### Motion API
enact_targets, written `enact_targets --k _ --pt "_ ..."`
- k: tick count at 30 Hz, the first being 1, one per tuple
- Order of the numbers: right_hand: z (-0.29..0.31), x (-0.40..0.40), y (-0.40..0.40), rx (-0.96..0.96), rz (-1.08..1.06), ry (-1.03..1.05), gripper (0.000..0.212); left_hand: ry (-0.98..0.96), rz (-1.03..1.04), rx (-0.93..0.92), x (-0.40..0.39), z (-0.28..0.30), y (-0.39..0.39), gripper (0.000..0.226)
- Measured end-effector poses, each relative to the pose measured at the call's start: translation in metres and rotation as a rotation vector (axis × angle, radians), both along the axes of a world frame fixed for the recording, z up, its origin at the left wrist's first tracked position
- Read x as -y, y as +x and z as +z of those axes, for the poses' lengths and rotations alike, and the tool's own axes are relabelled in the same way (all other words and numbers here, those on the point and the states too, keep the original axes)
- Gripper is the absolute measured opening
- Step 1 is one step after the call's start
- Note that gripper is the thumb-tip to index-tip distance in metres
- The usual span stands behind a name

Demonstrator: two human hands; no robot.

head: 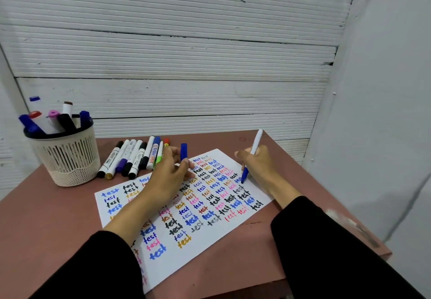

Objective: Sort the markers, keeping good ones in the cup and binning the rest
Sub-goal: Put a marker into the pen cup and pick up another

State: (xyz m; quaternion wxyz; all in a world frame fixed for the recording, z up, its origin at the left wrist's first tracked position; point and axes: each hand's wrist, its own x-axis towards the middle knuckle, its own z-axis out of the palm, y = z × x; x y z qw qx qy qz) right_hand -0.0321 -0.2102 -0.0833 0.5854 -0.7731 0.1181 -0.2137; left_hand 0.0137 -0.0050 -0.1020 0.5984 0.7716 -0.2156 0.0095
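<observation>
Both forearms reach forward in black sleeves pushed back from the wrists. The left hand [166, 177] lies palm down, its fingers lightly curled, thumb and forefinger pinching a blue cap [183, 151] that stands upright. The right hand [255, 163] is turned on its outer edge, fingers wrapped round a blue marker [250, 156] in a writing grip, tip pointing down

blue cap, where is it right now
In the head view the blue cap is pinched upright in the left hand, over the test sheet's far edge, just right of the row of markers.
</observation>
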Motion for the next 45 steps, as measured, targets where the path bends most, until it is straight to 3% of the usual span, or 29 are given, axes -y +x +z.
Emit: enact_targets --k 22,25,32,36,40,45 --pt "0.000 0.001 0.002 -0.019 -0.026 0.021 0.029 0.022 -0.022 0.007 -0.001 0.005 -0.005 0.011" --pt "-0.002 0.003 0.003 -0.007 -0.021 -0.011 0.042 0.018 -0.023 0.003 -0.001 0.005 -0.005 0.011" --pt "-0.003 0.003 0.005 -0.005 -0.047 -0.026 0.040 0.036 -0.026 0.013 -0.002 0.005 -0.006 0.012" --pt "-0.001 0.006 0.005 0.021 -0.064 0.157 0.028 0.041 -0.028 0.021 -0.002 0.005 -0.006 0.014" --pt "0.007 0.009 0.001 0.056 -0.030 0.401 0.041 0.051 -0.028 0.069 -0.003 0.005 -0.005 0.015" --pt "0.012 0.006 -0.001 0.008 0.032 0.496 0.045 0.094 -0.054 0.128 -0.003 0.005 -0.007 0.009"
